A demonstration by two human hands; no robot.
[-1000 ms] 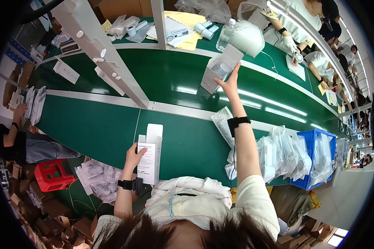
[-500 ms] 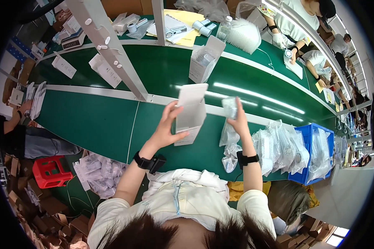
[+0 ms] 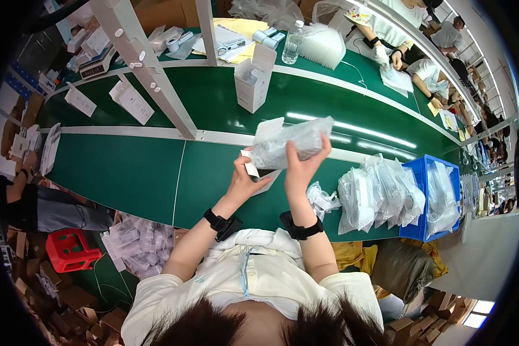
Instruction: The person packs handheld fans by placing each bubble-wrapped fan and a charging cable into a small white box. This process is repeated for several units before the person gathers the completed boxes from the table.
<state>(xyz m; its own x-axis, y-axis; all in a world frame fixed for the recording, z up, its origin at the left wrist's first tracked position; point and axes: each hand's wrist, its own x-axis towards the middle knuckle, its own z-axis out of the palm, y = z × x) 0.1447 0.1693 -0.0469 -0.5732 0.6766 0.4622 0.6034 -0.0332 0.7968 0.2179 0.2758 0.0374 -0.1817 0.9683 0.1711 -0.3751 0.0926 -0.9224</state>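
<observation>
My left hand is closed around an open white carton, tilted above the green table. In my right hand is a clear bubble-wrap bag, fingers and thumb wrapped round its far end. The bag's left end is at the carton's open top, between the flaps; how deep it reaches inside is hidden. Beside my right forearm lies a small white bundle in clear plastic. What is inside the bubble-wrap bag is too blurred to make out.
Several filled clear bags stand right, beside a blue crate. Another open white carton is on the green belt. A metal post rises ahead left. A red stool stands lower left. Co-workers sit far right and left.
My right hand has brought the bubble-wrap bag left and turned it sideways against the carton's opening. The carton has gone from upright to tilted in my left hand. The whole view has shifted slightly.
</observation>
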